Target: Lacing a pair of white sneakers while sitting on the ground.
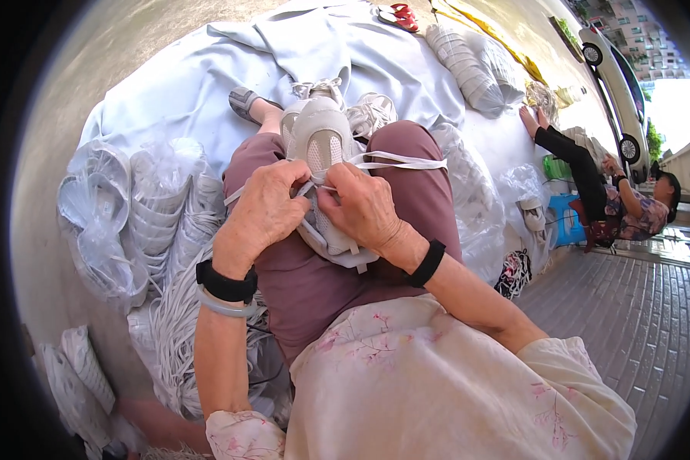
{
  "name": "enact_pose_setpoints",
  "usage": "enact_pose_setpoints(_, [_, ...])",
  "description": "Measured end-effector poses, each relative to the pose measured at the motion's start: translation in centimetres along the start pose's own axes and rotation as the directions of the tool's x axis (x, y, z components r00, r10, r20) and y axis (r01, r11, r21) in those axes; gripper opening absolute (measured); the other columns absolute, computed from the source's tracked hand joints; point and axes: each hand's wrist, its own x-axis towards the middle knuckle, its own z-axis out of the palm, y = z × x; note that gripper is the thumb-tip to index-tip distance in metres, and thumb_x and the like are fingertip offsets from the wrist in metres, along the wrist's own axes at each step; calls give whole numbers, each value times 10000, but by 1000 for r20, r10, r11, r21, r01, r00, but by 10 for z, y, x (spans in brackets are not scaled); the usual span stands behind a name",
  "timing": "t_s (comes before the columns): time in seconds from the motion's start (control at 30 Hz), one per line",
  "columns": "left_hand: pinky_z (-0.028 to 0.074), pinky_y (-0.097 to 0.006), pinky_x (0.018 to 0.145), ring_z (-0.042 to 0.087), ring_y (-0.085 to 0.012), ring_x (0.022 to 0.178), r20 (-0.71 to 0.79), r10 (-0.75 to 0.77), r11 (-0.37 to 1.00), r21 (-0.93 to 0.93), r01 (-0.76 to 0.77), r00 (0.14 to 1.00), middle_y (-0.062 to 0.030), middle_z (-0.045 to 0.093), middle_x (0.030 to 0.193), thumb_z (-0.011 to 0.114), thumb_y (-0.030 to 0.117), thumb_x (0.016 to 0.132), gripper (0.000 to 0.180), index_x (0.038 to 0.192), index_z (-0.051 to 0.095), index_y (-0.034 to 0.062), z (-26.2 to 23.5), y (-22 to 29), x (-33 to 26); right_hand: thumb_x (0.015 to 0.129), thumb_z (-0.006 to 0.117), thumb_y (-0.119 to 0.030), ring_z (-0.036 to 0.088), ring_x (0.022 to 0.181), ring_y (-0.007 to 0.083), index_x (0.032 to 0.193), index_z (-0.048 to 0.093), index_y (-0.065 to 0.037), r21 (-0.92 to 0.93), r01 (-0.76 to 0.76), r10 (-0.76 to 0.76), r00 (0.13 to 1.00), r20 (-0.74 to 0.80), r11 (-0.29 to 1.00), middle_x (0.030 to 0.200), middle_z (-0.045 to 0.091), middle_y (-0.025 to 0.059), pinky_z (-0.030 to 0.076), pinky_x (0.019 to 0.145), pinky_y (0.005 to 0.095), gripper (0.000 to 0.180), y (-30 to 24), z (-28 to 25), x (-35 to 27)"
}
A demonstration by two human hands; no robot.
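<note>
Hands meet over a white sneaker that lies on the person's lap, sole down on the mauve trousers, toe pointing toward twelve o'clock. The left hand sits at about nine o'clock of the shoe's throat, its fingers curled shut and pinching the white lace where it crosses the tongue. The right hand sits at about four o'clock of that same spot, its fingers also closed tight on the lace, thumb and forefinger pressed together. One flat strand of the lace runs out toward three o'clock across the raised knee (it looks taut, though its far end is hard to follow). Both wrists carry black bands, and the left one has a pale bangle below it.

At nine o'clock of the lap lie clear plastic bags of white shoe parts, and below them, toward seven o'clock, a loose bundle of white laces. More white sneakers rest just beyond the knees at twelve o'clock on a pale blue sheet. At two o'clock another person sits on the paving near a blue stool, and a white car stands beyond them.
</note>
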Motion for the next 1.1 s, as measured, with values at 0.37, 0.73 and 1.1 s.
enact_pose_setpoints(0.37, [435,-430,750,550,-368,843,-114,131,983,146,-114,985,-183,542,844,524,-31,723,163,885,534,-18,18,-2,-8,772,691,-151,621,666,275,862,526,-73,5,89,-89,996,29,996,763,559,83,487,530,380,203,0,-8,-5])
enact_pose_setpoints(0.73, [454,-406,741,570,-350,819,-173,148,984,126,-127,974,-168,565,846,548,-30,725,178,902,547,-10,20,1,-12,803,649,-109,606,664,270,841,528,-57,-163,81,-76,997,31,983,777,545,90,467,517,379,137,-7,3,-7])
enact_pose_setpoints(1.1, [481,-426,737,595,-375,833,-344,-196,980,-29,199,918,-200,592,919,617,49,769,245,993,538,-9,52,1,-29,801,600,-79,597,693,330,835,516,-26,53,108,-118,963,241,993,811,543,142,470,583,423,105,-14,-47,-18])
